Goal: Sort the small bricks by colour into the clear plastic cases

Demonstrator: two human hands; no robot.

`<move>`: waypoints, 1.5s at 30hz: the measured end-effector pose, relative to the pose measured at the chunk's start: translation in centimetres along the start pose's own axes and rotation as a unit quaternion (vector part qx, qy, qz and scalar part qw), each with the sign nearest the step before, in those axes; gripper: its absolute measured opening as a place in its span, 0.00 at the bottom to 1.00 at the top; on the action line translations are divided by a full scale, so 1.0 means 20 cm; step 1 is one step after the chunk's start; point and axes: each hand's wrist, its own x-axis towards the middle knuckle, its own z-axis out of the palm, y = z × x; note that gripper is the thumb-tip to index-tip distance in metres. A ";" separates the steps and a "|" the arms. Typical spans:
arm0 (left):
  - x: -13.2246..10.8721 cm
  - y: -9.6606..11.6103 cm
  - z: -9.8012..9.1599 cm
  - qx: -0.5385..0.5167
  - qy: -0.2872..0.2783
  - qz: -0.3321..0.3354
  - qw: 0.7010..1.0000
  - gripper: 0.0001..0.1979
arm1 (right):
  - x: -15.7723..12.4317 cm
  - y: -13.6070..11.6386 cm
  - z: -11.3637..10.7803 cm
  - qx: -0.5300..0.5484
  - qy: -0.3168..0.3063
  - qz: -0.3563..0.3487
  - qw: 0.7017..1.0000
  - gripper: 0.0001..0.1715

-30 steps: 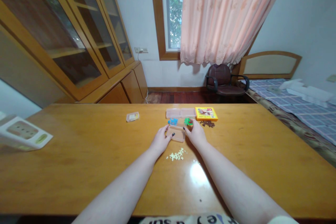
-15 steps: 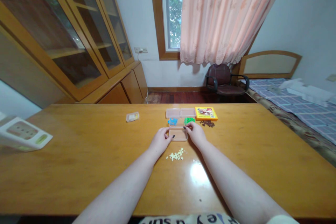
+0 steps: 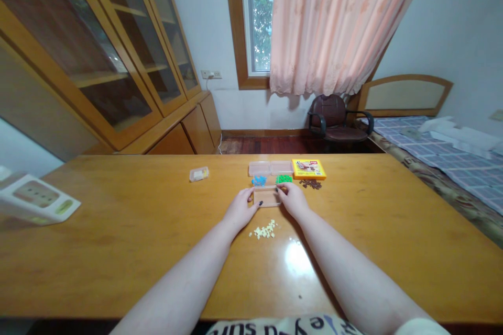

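Observation:
A clear plastic box (image 3: pixel 267 198) sits on the table between my two hands. My left hand (image 3: pixel 240 210) grips its left end, the thumb along the near edge. At its right end, my right hand (image 3: pixel 291 200) has its fingers closed on the far corner. Just beyond the box lie a pile of blue pieces (image 3: pixel 259 181) and a pile of green pieces (image 3: pixel 284 179). Small pale yellow pieces (image 3: pixel 266 230) are scattered on the near side of the box. Brown pieces (image 3: pixel 310 184) lie to the right, past my right hand.
Two clear containers (image 3: pixel 260 168) stand behind the coloured piles, beside a yellow box (image 3: pixel 308 168). Another small clear box (image 3: pixel 198 174) is on the left. A white device (image 3: pixel 43 198) stands at the table's left edge. The wooden table (image 3: pixel 137 230) spans the view.
The clear box has shifted slightly away from me, nearer the blue and green piles. My hands stay at its two ends.

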 end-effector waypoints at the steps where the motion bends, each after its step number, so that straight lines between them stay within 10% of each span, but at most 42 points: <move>1: 0.00 0.01 -0.01 0.005 0.010 -0.010 1.000 0.25 | 0.00 0.00 0.00 0.000 0.012 -0.002 1.000 0.13; 7: -0.21 0.09 -0.06 0.012 -0.039 -0.033 0.999 0.39 | -0.01 0.05 -0.03 0.072 0.077 0.053 0.993 0.16; 14: -0.65 0.12 0.19 0.181 -0.161 0.004 0.970 0.43 | 0.06 0.12 -0.05 0.163 0.048 0.110 0.979 0.14; 30: -0.24 0.18 0.23 0.174 -0.204 0.139 0.953 0.40 | -0.01 0.10 -0.18 0.251 -0.034 0.065 0.965 0.19; 37: -0.09 0.13 -0.06 0.163 -0.022 0.162 0.973 0.16 | -0.10 0.07 -0.21 0.185 -0.084 0.010 0.979 0.15; 45: -0.07 0.06 -0.19 0.213 -0.141 0.153 0.955 0.08 | -0.17 -0.01 -0.19 -0.047 -0.226 -0.116 0.966 0.09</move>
